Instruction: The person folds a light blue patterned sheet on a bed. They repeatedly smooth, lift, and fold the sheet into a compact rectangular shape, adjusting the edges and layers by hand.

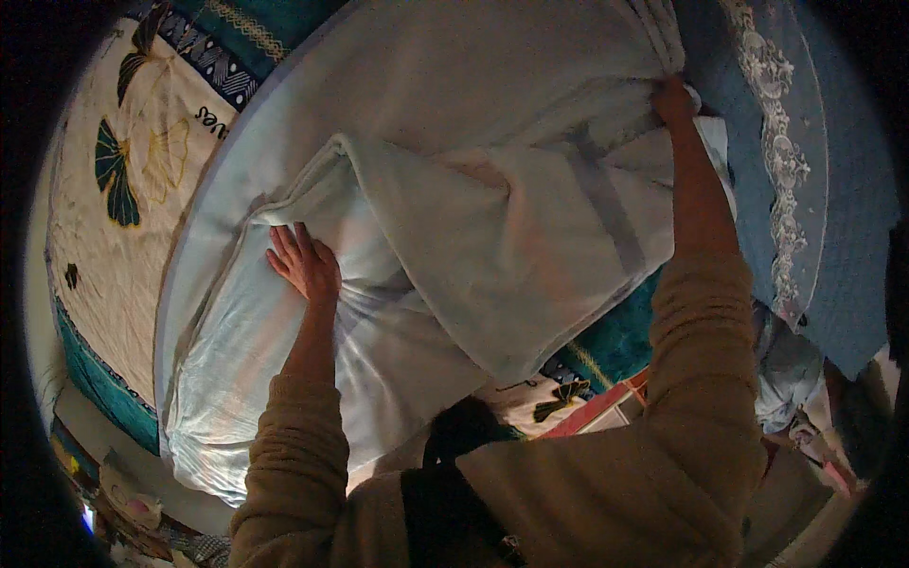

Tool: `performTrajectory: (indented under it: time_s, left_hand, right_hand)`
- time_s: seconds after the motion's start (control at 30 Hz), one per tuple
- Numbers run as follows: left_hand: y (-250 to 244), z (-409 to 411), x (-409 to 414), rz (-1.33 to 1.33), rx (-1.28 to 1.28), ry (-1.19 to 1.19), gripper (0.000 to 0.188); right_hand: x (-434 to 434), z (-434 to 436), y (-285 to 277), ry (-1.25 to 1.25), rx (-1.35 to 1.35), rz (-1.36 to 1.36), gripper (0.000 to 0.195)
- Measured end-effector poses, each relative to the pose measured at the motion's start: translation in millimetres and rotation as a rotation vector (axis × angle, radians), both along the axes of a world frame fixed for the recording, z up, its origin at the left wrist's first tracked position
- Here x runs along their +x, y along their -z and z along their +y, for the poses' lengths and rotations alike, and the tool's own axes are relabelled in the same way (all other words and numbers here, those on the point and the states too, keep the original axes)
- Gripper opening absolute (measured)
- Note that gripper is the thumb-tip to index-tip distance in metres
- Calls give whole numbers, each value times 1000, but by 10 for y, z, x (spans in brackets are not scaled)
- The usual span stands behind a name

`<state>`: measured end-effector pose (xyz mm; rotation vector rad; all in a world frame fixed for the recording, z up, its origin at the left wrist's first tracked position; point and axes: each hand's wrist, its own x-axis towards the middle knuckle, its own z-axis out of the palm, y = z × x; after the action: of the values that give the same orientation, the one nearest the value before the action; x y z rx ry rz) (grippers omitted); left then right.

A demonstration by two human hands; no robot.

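A large pale plush blanket [454, 234] lies spread in front of me, its near part folded over in a pointed flap. My left hand [307, 264] rests on the blanket at the left of the fold, fingers apart, beside the raised hem; creases fan out from under the wrist. My right hand [675, 99], arm stretched far out, is closed on bunched blanket at the far right edge, where the cloth gathers into folds. That hand is dim, and its fingertips are hidden.
A cream and green cover with leaf prints [106, 284] lies beyond the left side. At the right hangs blue cloth [852, 213] beside a sheer white lace trim [785, 163]. Rumpled grey-blue fabric [788, 376] lies at the lower right.
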<state>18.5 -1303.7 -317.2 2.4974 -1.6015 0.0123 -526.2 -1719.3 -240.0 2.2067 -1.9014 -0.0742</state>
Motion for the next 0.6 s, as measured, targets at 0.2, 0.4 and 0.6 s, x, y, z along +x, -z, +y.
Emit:
performTrajectory:
  time_s: [0.2,0.4,0.6]
  left_hand:
    - [-83,124,5,1,25,-68,45]
    - [-27,84,-8,14,-14,-40,47]
    - [-46,99,-14,6,-67,-33,48]
  right_hand:
    - [1353,1583,-656,-143,229,-416,60]
    - [1392,3534,-804,-534,543,-361,51]
    - [625,4160,-704,-148,467,-517,21]
